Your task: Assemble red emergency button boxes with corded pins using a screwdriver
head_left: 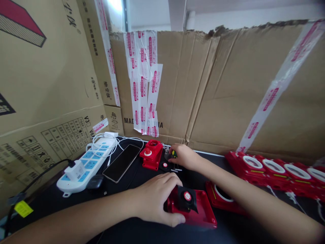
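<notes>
My left hand (pixel 157 200) is closed on the left end of a red plastic housing (pixel 204 211) on the black table, thumb at the near side. On that housing sits a black part (pixel 194 200) with a round red-and-white label (pixel 187 196). Farther back, my right hand (pixel 184 156) has its fingers around a small yellow-and-green handle (pixel 174 154); the rest of that tool is mostly hidden. Just below the fingers lie thin metal pieces (pixel 176 168) and another black part with a round label (pixel 165 165). Left of these stands a second red housing (pixel 152 156) with a red knob.
A phone (pixel 122 163) and a white power strip (pixel 88 162) with cables lie on the left. At right are a row of red housings with white rings (pixel 276 169) and a single red housing (pixel 215 196) under my right forearm. Cardboard walls (pixel 172 84) enclose the table's back and left.
</notes>
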Motion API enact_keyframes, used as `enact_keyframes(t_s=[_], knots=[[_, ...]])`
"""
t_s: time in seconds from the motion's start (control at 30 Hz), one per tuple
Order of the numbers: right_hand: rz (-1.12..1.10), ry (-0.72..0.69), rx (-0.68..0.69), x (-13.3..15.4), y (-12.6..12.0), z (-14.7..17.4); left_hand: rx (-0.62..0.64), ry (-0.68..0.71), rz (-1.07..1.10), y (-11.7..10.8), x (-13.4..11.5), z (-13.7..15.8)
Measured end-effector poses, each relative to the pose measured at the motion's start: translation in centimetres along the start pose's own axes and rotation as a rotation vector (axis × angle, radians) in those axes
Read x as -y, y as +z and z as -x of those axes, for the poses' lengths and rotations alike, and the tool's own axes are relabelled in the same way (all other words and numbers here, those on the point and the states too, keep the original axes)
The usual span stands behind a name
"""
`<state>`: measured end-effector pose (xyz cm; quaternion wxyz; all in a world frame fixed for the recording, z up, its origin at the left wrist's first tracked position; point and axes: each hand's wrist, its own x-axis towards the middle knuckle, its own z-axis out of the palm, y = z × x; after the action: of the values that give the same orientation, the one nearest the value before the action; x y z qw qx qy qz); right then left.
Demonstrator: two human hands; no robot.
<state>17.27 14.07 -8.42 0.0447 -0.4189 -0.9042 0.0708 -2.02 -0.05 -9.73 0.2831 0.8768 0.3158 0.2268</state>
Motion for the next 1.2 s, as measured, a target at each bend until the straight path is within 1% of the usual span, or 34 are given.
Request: enact_keyframes(t_s=[0.17, 0.3, 0.4, 0.5, 0.63, 0.9, 1.0, 1.1, 1.13, 1.2], knots=[[0.001, -0.011, -0.026, -0.3, -1.3, 1.1, 0.004, 0.013, -0.015, 0.1, 0.2, 0.0], [-0.018, -0.054, -0.021, 0.3, -2.2, 2.5, -0.002, 0.019, -0.036, 0.3, 0.3, 0.1], [-0.035, -0.072, 0.001, 1.3, -1.8, 3.0, -0.002, 0.007, -0.051, 0.3, 0.2, 0.1], [-0.032, -0.048, 0.021, 1.9, -1.2, 3.0, 0.004, 0.004, -0.059, 0.3, 0.1, 0.2], [-0.024, -0.026, 0.021, 2.0, -0.8, 3.3, 0.002, 0.017, -0.061, 0.3, 0.2, 0.1], [-0.057, -0.029, 0.015, 2.0, -1.0, 3.9, 0.003, 0.037, -0.065, 0.3, 0.4, 0.1], [-0.096, -0.024, -0.021, 2.2, -2.2, 4.1, 0.002, 0.038, -0.07, 0.3, 0.4, 0.2], [-0.15, -0.019, -0.065, 2.7, -4.8, 5.3, -0.001, 0.044, -0.068, 0.3, 0.5, 0.2], [-0.171, -0.024, -0.055, 2.9, -5.8, 6.1, -0.001, 0.047, -0.068, 0.3, 0.6, 0.2], [-0.217, -0.051, 0.016, 3.5, -7.6, 7.9, -0.003, 0.049, -0.072, 0.4, 0.7, 0.1]])
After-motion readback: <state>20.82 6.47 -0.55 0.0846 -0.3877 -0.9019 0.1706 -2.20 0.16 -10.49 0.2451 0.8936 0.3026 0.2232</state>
